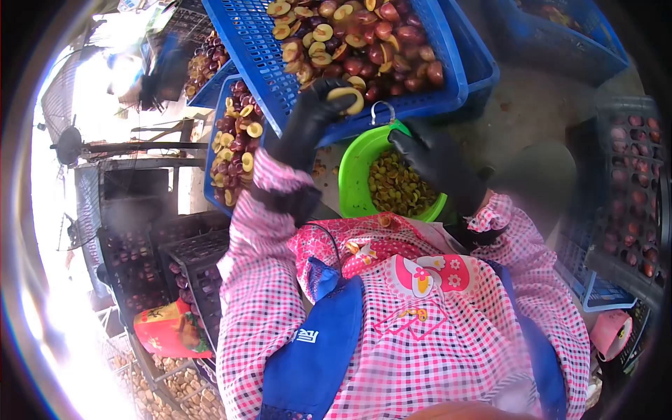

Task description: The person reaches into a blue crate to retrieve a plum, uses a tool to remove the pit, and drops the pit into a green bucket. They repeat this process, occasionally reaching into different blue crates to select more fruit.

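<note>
My left hand (318,105), in a black glove, holds a halved plum (348,100) with yellow flesh at the near edge of a blue crate (246,63) full of cut plums. Over the right rim of a green bowl (355,178) is my right hand (427,154), also black-gloved, with its fingers bent; whatever it may hold is hidden. Inside the bowl lie many small greenish-brown pits (399,185). A curved metal hook or handle (383,112) stands at the bowl's far rim, between my hands.
More plums fill a smaller blue crate (213,164) at the left. Dark crates (192,255) of plums stand lower left, with a standing fan (68,145) behind. At the right are a grey crate (616,238) of plums and a blue bin (567,49).
</note>
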`<state>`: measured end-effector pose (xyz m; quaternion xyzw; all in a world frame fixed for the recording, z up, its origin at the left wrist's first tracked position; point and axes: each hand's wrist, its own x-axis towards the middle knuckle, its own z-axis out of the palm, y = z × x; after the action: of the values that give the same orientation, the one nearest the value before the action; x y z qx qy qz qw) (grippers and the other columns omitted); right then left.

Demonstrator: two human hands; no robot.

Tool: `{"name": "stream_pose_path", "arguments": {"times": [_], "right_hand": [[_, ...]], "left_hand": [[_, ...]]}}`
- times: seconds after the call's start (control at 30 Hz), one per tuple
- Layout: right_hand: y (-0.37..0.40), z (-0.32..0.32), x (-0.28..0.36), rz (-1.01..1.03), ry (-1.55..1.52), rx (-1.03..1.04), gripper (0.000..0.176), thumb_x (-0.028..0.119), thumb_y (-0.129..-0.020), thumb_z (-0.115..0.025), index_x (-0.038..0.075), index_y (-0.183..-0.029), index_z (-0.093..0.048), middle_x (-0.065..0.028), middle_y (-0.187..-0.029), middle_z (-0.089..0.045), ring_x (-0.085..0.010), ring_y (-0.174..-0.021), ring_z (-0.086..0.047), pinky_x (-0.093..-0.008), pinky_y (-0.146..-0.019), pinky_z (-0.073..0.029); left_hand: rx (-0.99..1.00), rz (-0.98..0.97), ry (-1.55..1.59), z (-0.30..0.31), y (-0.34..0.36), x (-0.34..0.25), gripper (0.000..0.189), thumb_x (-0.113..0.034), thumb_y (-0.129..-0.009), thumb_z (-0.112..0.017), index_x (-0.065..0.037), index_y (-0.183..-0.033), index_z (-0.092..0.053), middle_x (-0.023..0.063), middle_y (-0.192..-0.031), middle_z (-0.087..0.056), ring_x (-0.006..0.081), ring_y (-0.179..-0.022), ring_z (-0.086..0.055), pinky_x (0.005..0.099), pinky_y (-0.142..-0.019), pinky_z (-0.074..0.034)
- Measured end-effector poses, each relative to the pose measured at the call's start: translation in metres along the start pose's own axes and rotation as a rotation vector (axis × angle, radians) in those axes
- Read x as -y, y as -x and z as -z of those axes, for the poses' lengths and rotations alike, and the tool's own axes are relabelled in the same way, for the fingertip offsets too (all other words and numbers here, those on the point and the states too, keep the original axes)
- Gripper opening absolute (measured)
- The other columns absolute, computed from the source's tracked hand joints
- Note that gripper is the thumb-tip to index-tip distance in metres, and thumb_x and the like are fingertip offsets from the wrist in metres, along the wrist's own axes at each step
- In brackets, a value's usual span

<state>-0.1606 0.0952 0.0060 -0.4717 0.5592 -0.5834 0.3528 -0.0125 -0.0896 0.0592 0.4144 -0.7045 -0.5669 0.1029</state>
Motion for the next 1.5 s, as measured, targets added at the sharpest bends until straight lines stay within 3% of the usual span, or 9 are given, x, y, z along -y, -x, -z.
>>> {"name": "stream_pose_path", "arguments": {"times": [0.1, 0.17, 0.73, 1.0, 1.13, 1.2, 1.3, 1.37, 1.5], "right_hand": [[0.011, -0.009, 0.000, 0.046, 0.264, -0.048, 0.029, 0.031, -0.092, -0.059, 0.002, -0.098, -0.060, -0.0177, -0.075, -0.062, -0.0327, -0.067, -0.060, -0.0403, -0.062, -0.046], [0.012, -0.013, -0.009, 0.041, 0.237, -0.011, 0.030, 0.032, -0.091, -0.060, 0.002, -0.098, -0.061, -0.0177, -0.076, -0.063, -0.0333, -0.067, -0.061, -0.0410, -0.061, -0.045], [0.006, -0.009, -0.009, -0.185, -0.031, 0.321, 0.037, 0.036, -0.096, -0.051, 0.001, -0.094, -0.061, -0.0093, -0.068, -0.060, -0.0233, -0.063, -0.060, -0.0368, -0.060, -0.043], [0.018, -0.003, 0.012, -0.732, -1.388, 0.668, 0.040, 0.041, -0.099, -0.043, 0.007, -0.081, -0.055, 0.0030, -0.049, -0.040, -0.0045, -0.034, -0.030, -0.0198, -0.036, -0.024], [0.017, 0.002, 0.008, -0.654, -1.110, 0.754, 0.041, 0.039, -0.099, -0.044, 0.006, -0.080, -0.057, 0.0016, -0.052, -0.045, -0.0061, -0.037, -0.036, -0.0211, -0.038, -0.028], [0.018, -0.005, -0.006, -0.092, -0.488, 0.786, 0.043, 0.042, -0.097, -0.046, 0.005, -0.081, -0.060, 0.0007, -0.054, -0.048, -0.0075, -0.040, -0.041, -0.0234, -0.040, -0.031], [0.010, 0.001, 0.009, -0.412, -0.208, 0.916, 0.044, 0.043, -0.094, -0.050, 0.003, -0.091, -0.065, -0.0054, -0.066, -0.060, -0.0139, -0.056, -0.057, -0.0292, -0.054, -0.044], [0.016, -0.009, -0.005, -0.303, -0.163, 0.826, 0.044, 0.044, -0.093, -0.051, 0.002, -0.096, -0.065, -0.0082, -0.074, -0.063, -0.0168, -0.067, -0.061, -0.0316, -0.064, -0.046], [0.010, 0.001, 0.009, -0.327, -0.097, 0.698, 0.048, 0.043, -0.091, -0.053, 0.000, -0.109, -0.064, -0.0145, -0.098, -0.068, -0.0250, -0.096, -0.063, -0.0368, -0.090, -0.044]], "left_hand": [[0.121, -0.465, 0.032, -0.032, 0.032, 0.026, 0.036, -0.038, -0.095, -0.056, -0.007, -0.113, -0.057, 0.0040, -0.099, -0.065, 0.0132, -0.082, -0.063, 0.0243, -0.066, -0.051], [0.292, 0.074, 0.888, -0.048, 0.050, 0.021, 0.046, -0.048, -0.096, -0.048, -0.007, -0.115, -0.056, 0.0053, -0.100, -0.065, 0.0104, -0.075, -0.060, 0.0205, -0.060, -0.047], [-0.003, -0.024, 0.490, -0.075, 0.052, 0.018, 0.062, -0.060, -0.095, -0.035, -0.005, -0.096, -0.063, 0.0060, -0.079, -0.066, 0.0078, -0.061, -0.056, 0.0195, -0.051, -0.040], [-0.012, -0.246, 0.596, -0.088, 0.041, 0.013, 0.073, -0.069, -0.092, -0.030, -0.003, -0.094, -0.062, 0.0061, -0.075, -0.064, 0.0121, -0.063, -0.059, 0.0222, -0.057, -0.046], [0.117, 0.131, 0.661, -0.057, 0.033, 0.015, 0.071, -0.070, -0.090, -0.031, -0.007, -0.106, -0.059, 0.0049, -0.078, -0.062, 0.0166, -0.065, -0.060, 0.0288, -0.058, -0.049], [-0.080, 0.039, 0.824, -0.035, 0.021, -0.014, 0.064, -0.062, -0.095, -0.033, -0.005, -0.112, -0.057, 0.0082, -0.091, -0.065, 0.0186, -0.079, -0.063, 0.0288, -0.060, -0.051], [-0.002, 0.036, 0.189, 0.052, -0.054, 0.016, 0.050, -0.052, -0.091, -0.051, -0.006, -0.107, -0.063, 0.0111, -0.096, -0.068, 0.0245, -0.087, -0.067, 0.0388, -0.071, -0.054], [-0.218, -0.109, -1.064, 0.061, -0.088, 0.014, 0.045, -0.049, -0.084, -0.059, -0.007, -0.100, -0.067, 0.0153, -0.096, -0.069, 0.0303, -0.087, -0.067, 0.0415, -0.075, -0.053], [-0.145, -0.106, -1.441, 0.039, -0.110, 0.033, 0.042, -0.044, -0.081, -0.061, -0.006, -0.097, -0.069, 0.0174, -0.097, -0.069, 0.0334, -0.088, -0.067, 0.0434, -0.077, -0.053]]}}
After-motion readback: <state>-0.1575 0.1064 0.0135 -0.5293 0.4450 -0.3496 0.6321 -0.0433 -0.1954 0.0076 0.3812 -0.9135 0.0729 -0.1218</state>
